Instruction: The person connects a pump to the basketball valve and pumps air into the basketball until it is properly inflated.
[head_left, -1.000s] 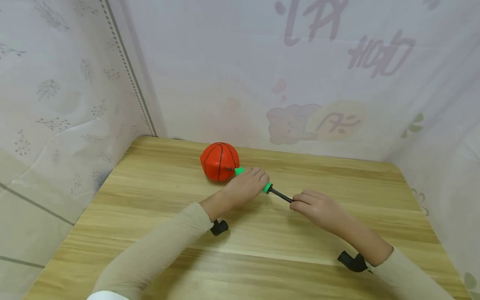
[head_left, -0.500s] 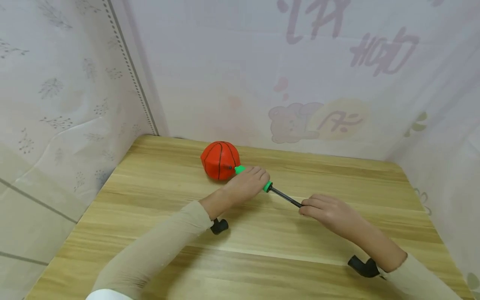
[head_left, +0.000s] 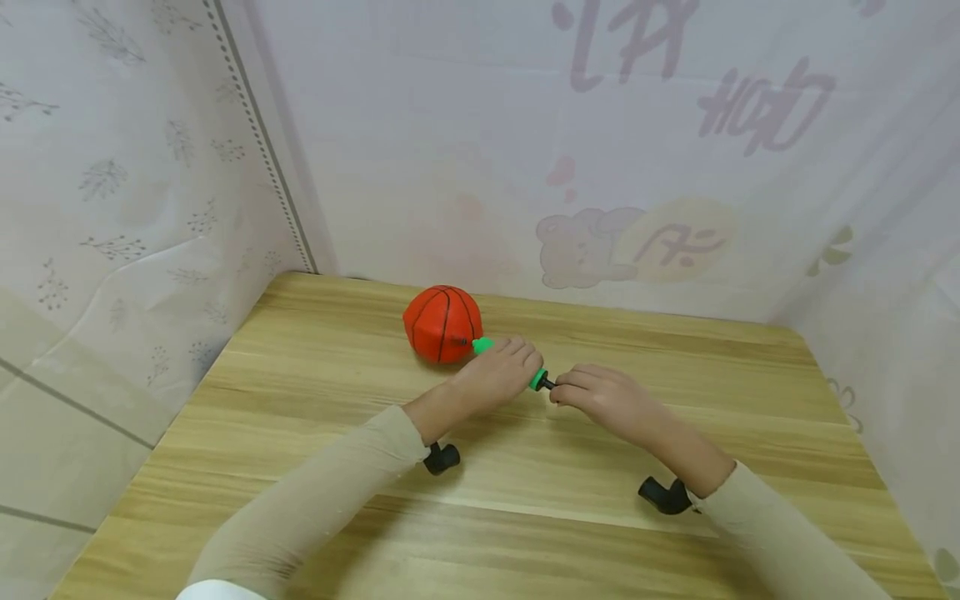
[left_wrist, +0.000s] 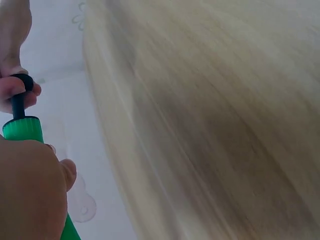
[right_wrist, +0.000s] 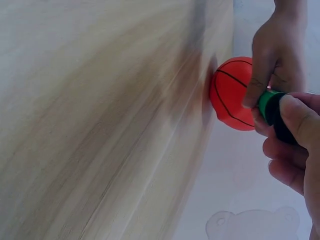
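A red ball [head_left: 442,321] with black seam lines sits on the wooden table, its left side slightly pointed. My left hand [head_left: 501,373] grips the green barrel of a hand pump [head_left: 537,380], whose nozzle end meets the ball's right side. With curled fingers, my right hand [head_left: 607,402] holds the pump's black handle, close to the barrel, and only a short piece of rod shows. The left wrist view has the green barrel [left_wrist: 25,129] under the left hand. In the right wrist view, the right thumb [right_wrist: 295,117] presses on the black handle, with the ball [right_wrist: 232,95] behind.
The wooden table [head_left: 480,542] ends at the back against a pale printed curtain [head_left: 420,167]. A second patterned curtain [head_left: 135,208] hangs on the left. Black camera mounts [head_left: 442,458] stick out under both wrists.
My right hand first drew the pump handle out to the right, baring more rod, then pushed it back in toward the barrel. The left hand and ball stayed nearly in place.
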